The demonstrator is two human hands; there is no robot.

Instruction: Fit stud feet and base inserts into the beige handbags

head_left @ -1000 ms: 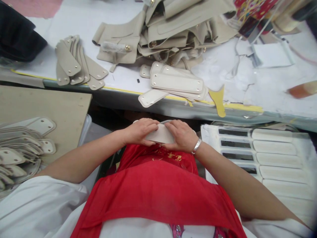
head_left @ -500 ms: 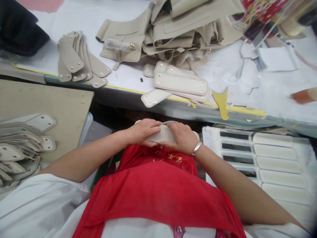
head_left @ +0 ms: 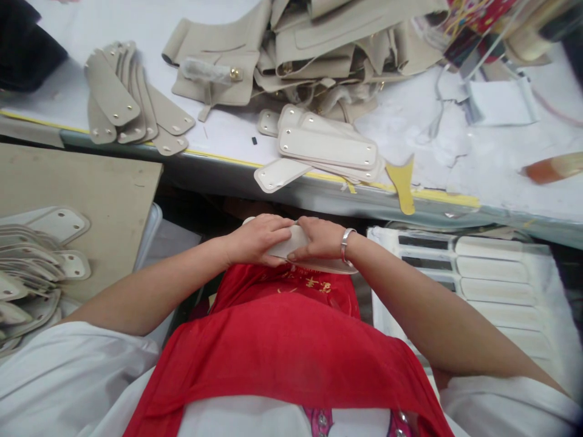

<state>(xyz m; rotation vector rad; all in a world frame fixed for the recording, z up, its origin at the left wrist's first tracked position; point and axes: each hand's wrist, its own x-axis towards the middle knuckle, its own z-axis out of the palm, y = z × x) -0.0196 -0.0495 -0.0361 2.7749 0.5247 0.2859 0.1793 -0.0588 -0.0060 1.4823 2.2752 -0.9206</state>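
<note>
Above my lap I hold a cream leather strip (head_left: 283, 246) with rounded ends, its middle showing between my hands. The fingers of my left hand (head_left: 262, 238) curl over its left part, thumb on the near edge. My right hand (head_left: 321, 238), with a silver bracelet at the wrist, grips it farther right. One end of the strip pokes out below that wrist. The undersides of both hands are hidden. Just ahead, on the table edge, lie similar strips (head_left: 325, 145) with metal studs at their ends.
Beige leather bag parts (head_left: 319, 54) are heaped on the white table, beside a fan of studded strips (head_left: 112, 91). A yellow scraper-shaped piece (head_left: 401, 185) lies near its edge. At right, a board (head_left: 385, 243) bears rows of cream strips; more strips (head_left: 31, 255) are piled at left.
My right hand has slid a little left and turned, and the strip's right end now tilts down toward me. My left hand keeps its hold. The whole view has shifted slightly.
</note>
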